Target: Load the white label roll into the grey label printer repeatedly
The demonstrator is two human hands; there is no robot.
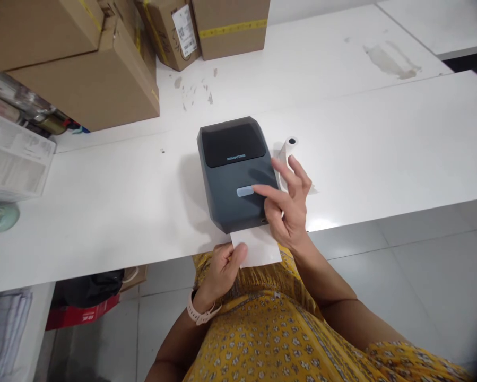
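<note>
A dark blue-grey label printer with a black window rests on the white table. White paper sticks out of its front, over the table's edge. My left hand is closed on the left side of this paper, thumb on top. My right hand hovers over the printer's right side, fingers spread, its index fingertip at the light oblong button. A small white paper roll lies just right of the printer, partly hidden behind my right hand.
Cardboard boxes are stacked at the back left of the white table. A white printed package and a green object sit at the far left. Below are a dark bag and a red box.
</note>
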